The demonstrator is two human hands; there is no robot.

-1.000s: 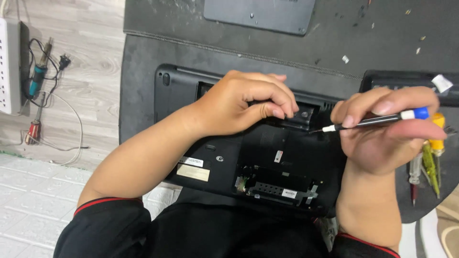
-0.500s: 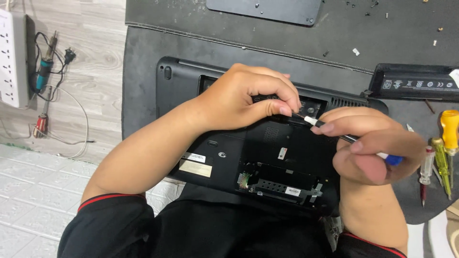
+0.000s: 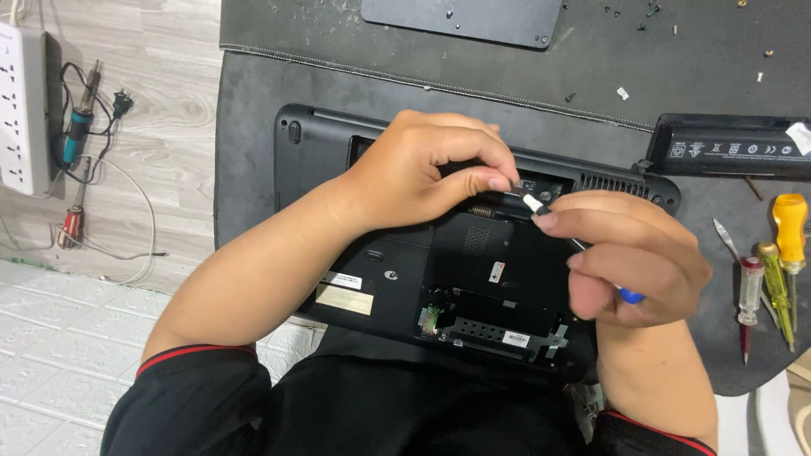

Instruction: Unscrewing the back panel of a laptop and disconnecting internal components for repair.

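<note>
On dark mat (image 3: 253,127), upturned laptop (image 3: 405,279)

Black laptop (image 3: 397,279) lies upside down on a dark mat, base facing up, one bottom cover off so a bay with a metal bracket shows near the front edge. Thin screwdriver (image 3: 574,245), white tip and blue end, is held slanted, tip touching the laptop's rear bay by the vent slots.

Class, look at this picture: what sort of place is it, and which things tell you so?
Probably an electronics repair bench. An opened laptop lies upside down on a dark mat, with screwdrivers beside it and a soldering iron by a power strip.
</note>
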